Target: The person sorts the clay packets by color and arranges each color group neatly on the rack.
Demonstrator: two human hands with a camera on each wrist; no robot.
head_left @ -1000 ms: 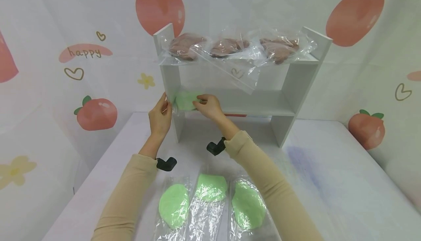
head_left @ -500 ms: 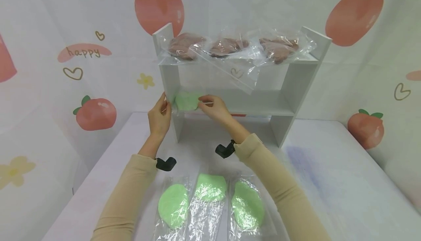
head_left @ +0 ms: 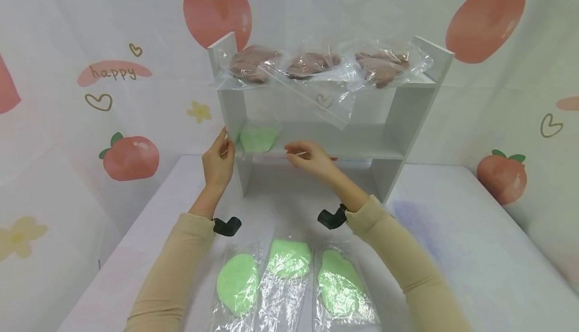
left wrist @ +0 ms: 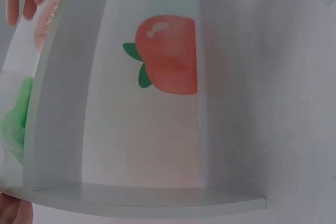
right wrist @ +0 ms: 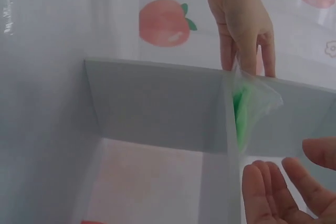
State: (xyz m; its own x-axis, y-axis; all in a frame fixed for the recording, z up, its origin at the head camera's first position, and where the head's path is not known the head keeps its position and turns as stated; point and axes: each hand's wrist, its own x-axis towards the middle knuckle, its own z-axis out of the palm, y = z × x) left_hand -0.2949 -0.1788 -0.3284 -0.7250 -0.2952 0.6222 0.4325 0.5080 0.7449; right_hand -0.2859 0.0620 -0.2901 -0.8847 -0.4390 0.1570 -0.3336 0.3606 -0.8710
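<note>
A flat green piece in a clear plastic bag [head_left: 258, 139] lies at the left end of the middle shelf in a white shelf unit [head_left: 362, 141]. My left hand [head_left: 218, 163] rests against the unit's left side panel, fingers on its outer face, close to the bag's edge; the panel hides the fingertips in the right wrist view. To the right of the bag, my right hand [head_left: 312, 160] hovers in front of the middle shelf, apart from the bag. Its fingers are loosely bent with nothing between them, as the right wrist view shows [right wrist: 289, 192].
Several clear bags with brown pieces [head_left: 255, 63] lie along the top shelf, and one bag's zip edge hangs over the front. Three bagged green pieces [head_left: 237, 284] lie in a row on the white table [head_left: 434, 251]. A fruit-print cloth [head_left: 493, 105] stands behind.
My right hand has let go of the bagged green piece and drawn away to the right and towards me. The bag stays on the middle shelf. My left hand has stayed in place.
</note>
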